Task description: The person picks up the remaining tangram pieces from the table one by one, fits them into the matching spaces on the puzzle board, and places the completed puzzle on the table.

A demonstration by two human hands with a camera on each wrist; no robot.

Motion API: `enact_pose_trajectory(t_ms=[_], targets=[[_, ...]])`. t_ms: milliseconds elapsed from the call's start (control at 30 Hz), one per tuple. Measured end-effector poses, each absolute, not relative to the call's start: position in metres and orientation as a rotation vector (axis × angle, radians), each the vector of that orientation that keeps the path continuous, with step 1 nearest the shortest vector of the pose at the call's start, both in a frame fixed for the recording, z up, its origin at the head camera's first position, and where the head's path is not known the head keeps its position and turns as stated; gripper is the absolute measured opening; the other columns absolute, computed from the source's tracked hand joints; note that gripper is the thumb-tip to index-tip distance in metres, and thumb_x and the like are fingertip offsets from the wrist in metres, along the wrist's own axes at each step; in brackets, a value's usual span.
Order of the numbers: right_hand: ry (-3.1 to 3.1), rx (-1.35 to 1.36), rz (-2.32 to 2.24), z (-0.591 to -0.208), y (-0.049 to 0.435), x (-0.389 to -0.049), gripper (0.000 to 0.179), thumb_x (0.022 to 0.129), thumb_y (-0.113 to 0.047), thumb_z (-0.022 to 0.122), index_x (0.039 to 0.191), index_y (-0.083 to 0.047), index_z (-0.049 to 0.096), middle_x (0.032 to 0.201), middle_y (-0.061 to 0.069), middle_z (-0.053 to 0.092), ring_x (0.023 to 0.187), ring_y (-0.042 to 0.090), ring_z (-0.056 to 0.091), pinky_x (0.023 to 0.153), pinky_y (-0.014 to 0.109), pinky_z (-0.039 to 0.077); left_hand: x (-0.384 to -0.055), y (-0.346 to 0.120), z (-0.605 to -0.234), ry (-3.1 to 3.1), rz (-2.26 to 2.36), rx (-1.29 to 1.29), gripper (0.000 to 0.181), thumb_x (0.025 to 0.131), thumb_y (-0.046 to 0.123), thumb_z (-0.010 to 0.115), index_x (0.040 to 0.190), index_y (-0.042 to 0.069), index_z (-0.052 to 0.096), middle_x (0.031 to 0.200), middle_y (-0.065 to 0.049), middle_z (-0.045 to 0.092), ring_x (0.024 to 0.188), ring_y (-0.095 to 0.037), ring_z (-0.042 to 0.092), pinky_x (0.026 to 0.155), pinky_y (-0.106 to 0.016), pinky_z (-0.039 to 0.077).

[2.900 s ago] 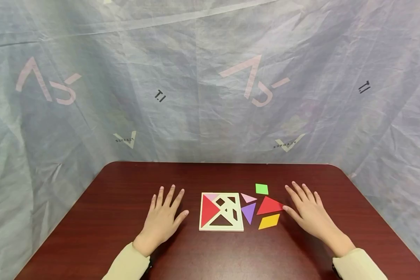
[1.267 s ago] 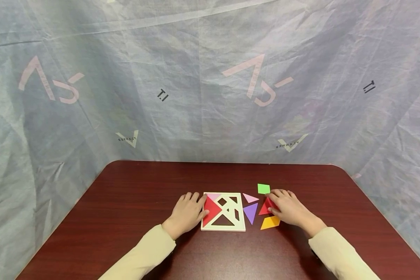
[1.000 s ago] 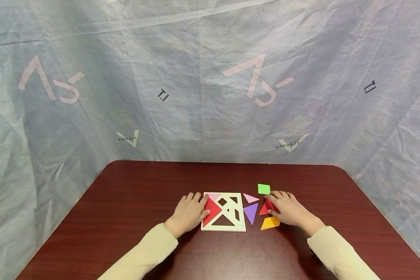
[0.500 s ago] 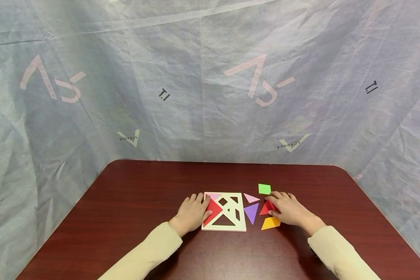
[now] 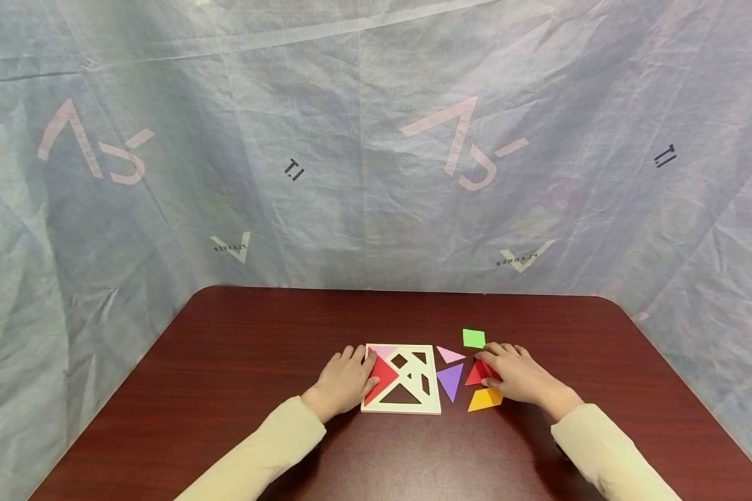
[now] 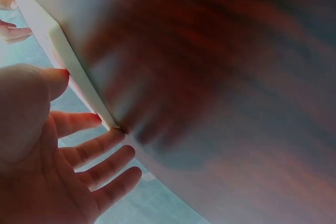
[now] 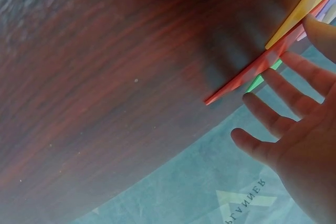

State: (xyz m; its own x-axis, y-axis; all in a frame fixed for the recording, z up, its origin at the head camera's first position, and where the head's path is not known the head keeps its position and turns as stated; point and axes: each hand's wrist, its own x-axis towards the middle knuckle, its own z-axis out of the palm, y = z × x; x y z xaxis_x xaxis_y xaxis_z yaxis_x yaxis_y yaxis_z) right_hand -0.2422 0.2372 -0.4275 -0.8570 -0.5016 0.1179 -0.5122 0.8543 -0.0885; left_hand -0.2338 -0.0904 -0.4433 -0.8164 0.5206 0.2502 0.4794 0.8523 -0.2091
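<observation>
A white tangram board [image 5: 435, 396] lies on the table, a red triangle [image 5: 381, 381] and a pink piece [image 5: 384, 349] set at its left side; its other cut-outs show dark. My left hand [image 5: 341, 383] rests at the board's left edge, thumb and index finger over the inset red triangle. The left wrist view shows fairly straight fingers touching the board edge [image 6: 79, 77]. On the right, my right hand [image 5: 517, 372] covers part of a loose red triangle [image 5: 476, 374]. Its extended fingers touch that flat triangle [image 7: 247, 74] in the right wrist view.
Around the loose red triangle lie a green square [image 5: 473, 338], a small pink triangle [image 5: 449, 355], a purple triangle [image 5: 451, 381] and a yellow parallelogram [image 5: 484, 399]. Beyond the dark wooden table [image 5: 276, 313] hangs a grey printed cloth [image 5: 351, 174].
Both hands have come inward from the table's sides, the left onto the board's edge, the right over the loose red triangle. Over the last half second they have hardly moved.
</observation>
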Motion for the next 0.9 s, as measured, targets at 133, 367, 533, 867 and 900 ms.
enact_pose_trajectory(t_ms=[133,367,533,867,900], targets=[[-2.943,0.812,0.182,-0.4259,0.2364,-0.2420,0.042,0.076,-0.020,0.072,0.114,-0.004,0.061,0.115,0.013,0.056,0.108,0.037,0.049,0.091,0.060,0.034,-0.2351,-0.0908,-0.4436,-2.735,0.194,-0.761,0.047,0.089,0.041,0.053,0.123,0.008,0.055,0.112,-0.010,0.054,0.095,-0.024,0.051,0.076,-0.036,0.045],[-2.945,0.819,0.193,-0.4234,0.2350,-0.2423,0.041,0.075,-0.018,0.072,0.112,-0.004,0.061,0.115,0.013,0.057,0.108,0.037,0.049,0.091,0.062,0.034,-0.2361,-0.0914,-0.4455,-2.729,0.182,-0.769,0.046,0.090,0.040,0.051,0.124,0.009,0.055,0.113,-0.010,0.053,0.096,-0.025,0.051,0.075,-0.036,0.045],[-2.947,0.825,0.207,-0.4235,0.2353,-0.2437,0.042,0.074,-0.018,0.072,0.112,-0.003,0.061,0.116,0.014,0.057,0.109,0.038,0.049,0.091,0.063,0.033,-0.2374,-0.0914,-0.4452,-2.758,0.182,-0.775,0.046,0.091,0.041,0.049,0.126,0.012,0.054,0.114,-0.011,0.052,0.097,-0.026,0.050,0.077,-0.037,0.045],[-2.938,0.824,0.237,-0.4269,0.2358,-0.2488,0.041,0.072,-0.016,0.074,0.110,-0.005,0.063,0.110,0.010,0.057,0.104,0.034,0.050,0.092,0.062,0.032,-0.2385,-0.0910,-0.4455,-2.745,0.188,-0.790,0.045,0.090,0.040,0.051,0.124,0.011,0.055,0.113,-0.011,0.051,0.095,-0.025,0.051,0.077,-0.036,0.045],[-2.941,0.824,0.240,-0.4272,0.2357,-0.2492,0.041,0.072,-0.016,0.075,0.110,-0.005,0.063,0.109,0.010,0.057,0.103,0.034,0.050,0.092,0.062,0.032,-0.2385,-0.0910,-0.4454,-2.745,0.189,-0.791,0.045,0.090,0.040,0.051,0.124,0.011,0.055,0.113,-0.011,0.051,0.096,-0.025,0.051,0.077,-0.036,0.045]])
